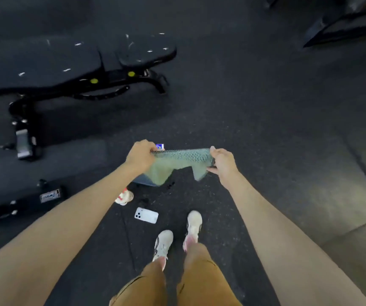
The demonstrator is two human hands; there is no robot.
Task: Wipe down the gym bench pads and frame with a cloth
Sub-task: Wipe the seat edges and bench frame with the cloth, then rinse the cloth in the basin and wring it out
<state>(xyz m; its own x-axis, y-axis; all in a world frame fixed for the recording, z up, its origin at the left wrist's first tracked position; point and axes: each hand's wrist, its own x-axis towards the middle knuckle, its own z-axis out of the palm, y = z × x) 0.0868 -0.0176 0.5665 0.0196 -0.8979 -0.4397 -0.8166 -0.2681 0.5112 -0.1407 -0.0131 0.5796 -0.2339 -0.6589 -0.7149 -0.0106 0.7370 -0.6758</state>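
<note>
Both hands, left hand (141, 154) and right hand (223, 163), are gripping the green cloth (177, 161) stretched out, standing well apart from the bench (67, 60), so wiping probably isn't started yet.

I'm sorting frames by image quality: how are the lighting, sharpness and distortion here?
Head view: dim overall, the black bench nearly merging with the dark floor, brighter at right; detail soft throughout; wide-angle stretch balloons the forearms toward the bottom corners; the green cloth between left hand and right hand reads clearest.
</note>
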